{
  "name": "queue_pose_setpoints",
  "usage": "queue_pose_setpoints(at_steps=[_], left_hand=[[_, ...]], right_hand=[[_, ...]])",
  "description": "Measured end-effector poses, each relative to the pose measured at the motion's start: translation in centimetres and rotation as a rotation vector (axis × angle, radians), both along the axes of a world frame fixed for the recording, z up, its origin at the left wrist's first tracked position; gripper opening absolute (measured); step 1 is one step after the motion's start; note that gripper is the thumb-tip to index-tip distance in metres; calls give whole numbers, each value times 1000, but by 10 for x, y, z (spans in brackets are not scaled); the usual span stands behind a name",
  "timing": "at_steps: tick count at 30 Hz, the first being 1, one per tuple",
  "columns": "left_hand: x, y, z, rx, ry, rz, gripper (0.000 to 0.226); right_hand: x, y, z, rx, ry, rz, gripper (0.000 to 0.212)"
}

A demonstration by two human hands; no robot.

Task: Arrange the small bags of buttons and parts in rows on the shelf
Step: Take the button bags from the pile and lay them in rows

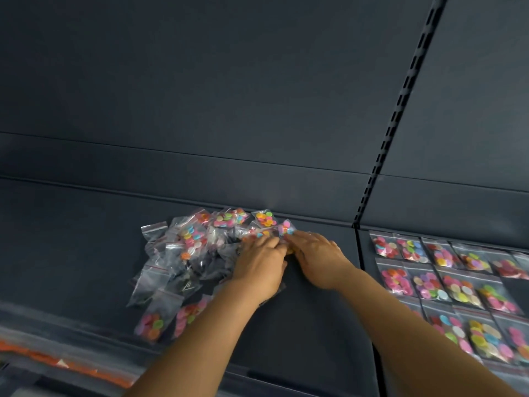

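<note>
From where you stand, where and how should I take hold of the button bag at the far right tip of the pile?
Pinch the small bag by its flat clear edge, coming from the right with the right hand, whose fingers already lie beside it. It sits on top at the pile's rim, so that side looks unobstructed; the left hand covers the near-left approach.

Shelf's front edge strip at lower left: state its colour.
Orange, on the shelf's front edge strip; the head view, the only one, shows it blurred.
</note>
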State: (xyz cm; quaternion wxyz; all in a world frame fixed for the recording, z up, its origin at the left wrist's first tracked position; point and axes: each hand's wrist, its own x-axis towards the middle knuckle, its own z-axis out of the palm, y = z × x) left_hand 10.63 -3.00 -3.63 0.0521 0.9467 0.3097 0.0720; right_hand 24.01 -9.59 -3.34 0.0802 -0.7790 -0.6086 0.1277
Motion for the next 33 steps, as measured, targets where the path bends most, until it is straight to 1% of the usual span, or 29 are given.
queue_pose_setpoints(at_steps=[2, 6, 8, 10, 12, 15, 17, 19, 21, 23, 25, 27, 29, 31, 33], left_hand=[[2, -1, -4, -5, -34, -26, 37], [8, -10, -3, -64, -163, -115, 31], [14, -9, 0, -110, -251, -71, 27], [22, -4, 3, -104, -310, -4, 27], [35, 3, 5, -99, -273, -14, 36], [51, 11, 5, -146, -69, -84, 54], [55, 14, 3, -142, -3, -79, 47], [54, 17, 1, -104, -24, -40, 36], [51, 19, 0, -119, -65, -5, 33], [48, 20, 1, -208, -95, 8, 37], [45, 21, 5, -290, -63, 7, 47], [44, 20, 8, -324, -1, 22, 54], [43, 20, 10, -320, 23, 59, 44], [40, 19, 12, -282, 10, 73, 25], [37, 20, 12, -306, -75, 91, 10]], right_hand=[[6, -4, -1, 31, -10, -15, 45], [21, -18, 5, 133, 75, -76, 34], [25, -24, 7, 180, 116, -140, 24], [24, -28, 7, 234, 132, -242, 17], [19, -30, 6, 240, 135, -333, 16], [10, -27, 2, 151, 117, -402, 36], [7, -24, 1, 100, 99, -424, 48], [7, -21, 0, 64, 102, -449, 52], [10, -20, 2, 53, 122, -485, 49], [12, -20, 4, 41, 158, -520, 41], [12, -19, 7, 31, 197, -536, 27], [11, -17, 10, 16, 225, -537, 16], [8, -16, 11, 26, 236, -527, 11], [7, -17, 10, 85, 242, -501, 4], [6, -20, 8, 155, 254, -488, 8]])
